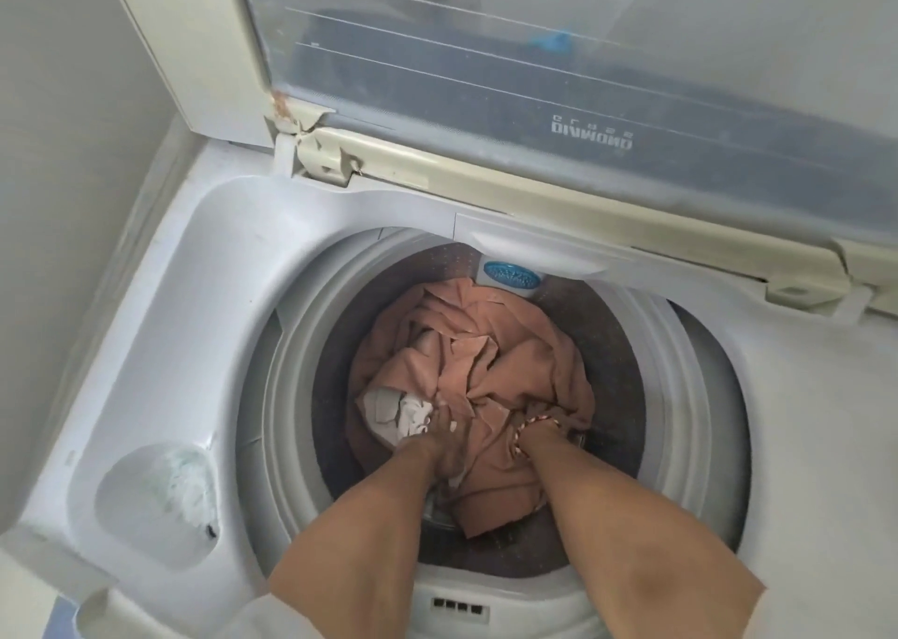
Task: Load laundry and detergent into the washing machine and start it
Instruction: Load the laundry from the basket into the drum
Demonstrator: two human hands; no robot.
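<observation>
Nearest us, two bare forearms reach down over the near rim of the washing machine [160,327] and into the drum [617,347]. The left hand [449,437] sits on the seam where a white cloth [393,412] meets the big salmon-pink laundry [491,347]; its fingers look bent down into the fabric, though whether they pinch a fold or just press I cannot tell. The right hand [546,422] is buried past the knuckles in pink cloth, only the wrist and its braided wristband [522,437] showing, so its fingers are hidden and their state cannot be read.

The load itself lies in the drum, heaped from the near wall across to the far side, the white piece tucked at the near left, directly under and left of the left hand. A pink flap drapes toward the near rim between the two wrists. So the bulk of the cloth lies beyond the fingers, farther into the drum, and both hands are about equally close; the left is the one nearer the white cloth. My read: laundry is being pushed down and settled, with detergent and the start still to come.

At the near left, a recessed pocket [160,502] in the top deck holds some pale blue-green residue. On the far drum wall sits a blue oval filter [514,275]. Beyond that the lid [534,55] stands raised, glass panel dusty, its frame cracked at the left hinge.
</observation>
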